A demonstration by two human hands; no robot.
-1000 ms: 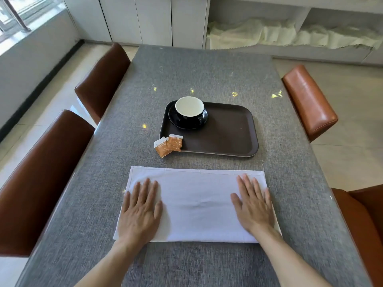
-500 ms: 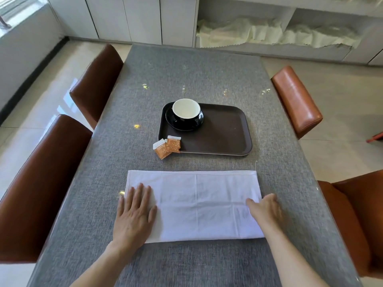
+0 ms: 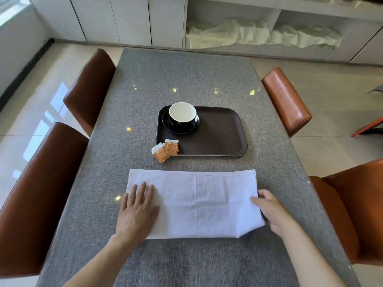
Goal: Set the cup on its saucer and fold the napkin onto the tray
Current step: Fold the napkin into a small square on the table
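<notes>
White napkin (image 3: 194, 204) lies flat as a long rectangle near the table's (image 3: 186, 69) near edge, centre crease visible, well apart from the tray. Not yet on the tray.

Right end of napkin is lifted: the near right corner curls up off the table in the right hand (image 3: 273, 212). That hand's grip is closed on the napkin's right edge, thumb on top, fingers tucked under the cloth. Wrist low, forearm coming in from the table's near right corner.

Left hand (image 3: 137, 212) is flat and unclenched, palm down, fingers spread, pinning the napkin's left end. Holding nothing, only pressing.

Step in hand, as I read it: folding right end over to left. To do it well, carry the edge in a low arc, keep the left palm firm so the cloth does not skid, and match the edges before creasing along the centre line.

Dark brown tray (image 3: 223, 137) sits mid-table. Black cup (image 3: 182, 113) with white inside already stands on its black saucer (image 3: 180, 129) at the tray's far left corner. Two orange sachets (image 3: 165, 150) lie at the tray's near left corner, one overlapping the rim.
</notes>
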